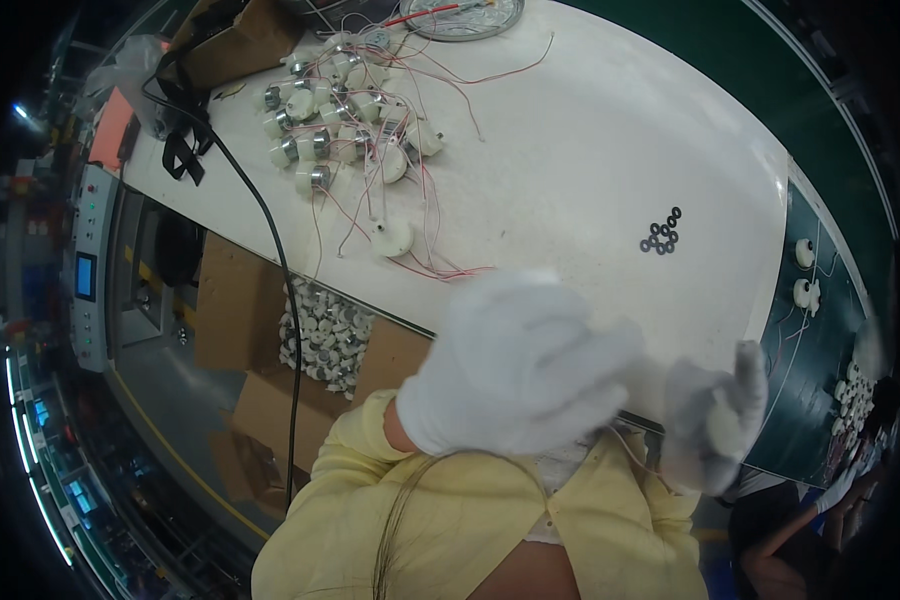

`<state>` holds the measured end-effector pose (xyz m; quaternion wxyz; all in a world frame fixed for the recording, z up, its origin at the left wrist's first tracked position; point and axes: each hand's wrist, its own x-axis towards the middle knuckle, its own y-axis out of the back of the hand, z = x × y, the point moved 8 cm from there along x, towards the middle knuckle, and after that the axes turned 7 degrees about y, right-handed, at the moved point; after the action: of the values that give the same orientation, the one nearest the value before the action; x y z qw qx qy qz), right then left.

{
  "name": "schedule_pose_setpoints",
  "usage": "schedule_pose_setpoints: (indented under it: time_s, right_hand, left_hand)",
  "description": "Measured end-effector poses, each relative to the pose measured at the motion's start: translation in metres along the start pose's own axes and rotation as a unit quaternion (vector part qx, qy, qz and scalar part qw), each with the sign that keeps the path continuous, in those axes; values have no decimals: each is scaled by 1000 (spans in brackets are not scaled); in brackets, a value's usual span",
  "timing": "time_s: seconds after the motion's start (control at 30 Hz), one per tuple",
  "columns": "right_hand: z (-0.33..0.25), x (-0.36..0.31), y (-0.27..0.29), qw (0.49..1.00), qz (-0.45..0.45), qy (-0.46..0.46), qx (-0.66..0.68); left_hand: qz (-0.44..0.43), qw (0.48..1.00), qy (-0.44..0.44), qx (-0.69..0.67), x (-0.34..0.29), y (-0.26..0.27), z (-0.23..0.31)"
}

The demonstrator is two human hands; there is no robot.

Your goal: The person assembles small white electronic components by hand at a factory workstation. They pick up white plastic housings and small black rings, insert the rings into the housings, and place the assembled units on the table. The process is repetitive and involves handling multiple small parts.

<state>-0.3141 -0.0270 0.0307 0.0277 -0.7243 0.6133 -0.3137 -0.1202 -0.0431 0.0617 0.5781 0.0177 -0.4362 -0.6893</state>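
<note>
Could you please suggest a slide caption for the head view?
Gloved left hand and right hand at a white table bearing wired white parts and dark rings.

Gloved left hand [520, 365], right hand [712, 425], wired parts [351, 145]

pale rounded part [725, 428] | outline motion-blurred | in gloved right hand [708, 420], at palm | tilt unclear

A black cable [269, 212], a grey console [92, 325] with a blue screen [86, 277], and a salmon-coloured sheet [113, 128].
</note>
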Motion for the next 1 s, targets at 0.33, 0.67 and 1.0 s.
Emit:
schedule_pose_setpoints:
  time_s: [0.33,0.67,1.0]
  right_hand:
    - [-23,37,65,758,-251,-229,-556]
    - [27,110,48,616,-410,-17,-672]
    - [50,127,70,780,-299,-182,-519]
  left_hand:
    - [187,908,238,289,-67,58,-98]
    - [165,930,223,242,-42,32,-90]
    - [136,938,224,227,-36,31,-89]
